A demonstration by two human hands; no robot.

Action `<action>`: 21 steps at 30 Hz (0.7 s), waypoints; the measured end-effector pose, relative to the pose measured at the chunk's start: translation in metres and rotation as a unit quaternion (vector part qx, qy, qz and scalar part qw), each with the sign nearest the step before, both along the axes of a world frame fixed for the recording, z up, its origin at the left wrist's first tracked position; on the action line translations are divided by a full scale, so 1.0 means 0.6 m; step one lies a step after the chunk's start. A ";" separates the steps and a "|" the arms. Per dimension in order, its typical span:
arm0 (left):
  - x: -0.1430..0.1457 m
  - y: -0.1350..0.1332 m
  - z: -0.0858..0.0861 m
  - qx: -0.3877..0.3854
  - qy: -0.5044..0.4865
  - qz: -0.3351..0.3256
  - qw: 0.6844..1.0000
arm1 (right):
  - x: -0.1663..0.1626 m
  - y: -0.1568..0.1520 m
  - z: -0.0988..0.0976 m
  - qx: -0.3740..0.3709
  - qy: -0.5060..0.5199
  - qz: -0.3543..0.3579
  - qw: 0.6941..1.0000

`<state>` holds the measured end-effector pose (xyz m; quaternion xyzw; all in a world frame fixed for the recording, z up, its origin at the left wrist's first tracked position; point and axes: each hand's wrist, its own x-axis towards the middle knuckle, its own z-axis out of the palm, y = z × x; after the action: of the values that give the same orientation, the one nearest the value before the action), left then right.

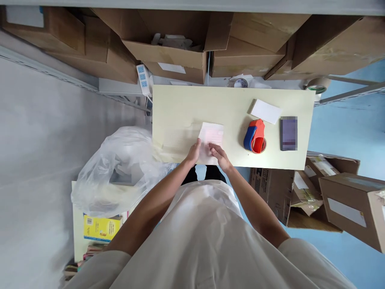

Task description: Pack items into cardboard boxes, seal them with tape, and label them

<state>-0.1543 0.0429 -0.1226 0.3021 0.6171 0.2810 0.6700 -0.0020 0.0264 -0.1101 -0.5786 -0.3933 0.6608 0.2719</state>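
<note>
A flat white sheet of paper (207, 130), with a pinkish printed area (214, 135) on its right part, lies at the front edge of the table in front of me. My left hand (193, 153) grips its left edge, thumb on top and the other fingers mostly hidden. Over the lower right part, my right hand (221, 155) has curled fingers pinched together against the paper. To the right of this hand stands a red and blue tape dispenser (255, 136) with a roll of tape in it.
A white stack of cards or slips (266, 111) and a dark, blurred-out rectangular object (288, 133) lie on the right of the table (177, 104). Cardboard boxes (168, 54) fill the shelf behind. A clear plastic bag (120, 168) bulges at left; more boxes (349, 204) stand at right.
</note>
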 end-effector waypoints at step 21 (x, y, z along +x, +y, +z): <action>0.011 0.002 -0.015 0.092 0.252 -0.145 0.952 | 0.024 -0.027 -0.072 0.056 -0.219 -0.126 0.966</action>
<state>-0.1475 0.0442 -0.1317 0.5096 0.6870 0.1516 0.4954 0.0122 0.0102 -0.1535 -0.7378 -0.4034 0.4556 0.2921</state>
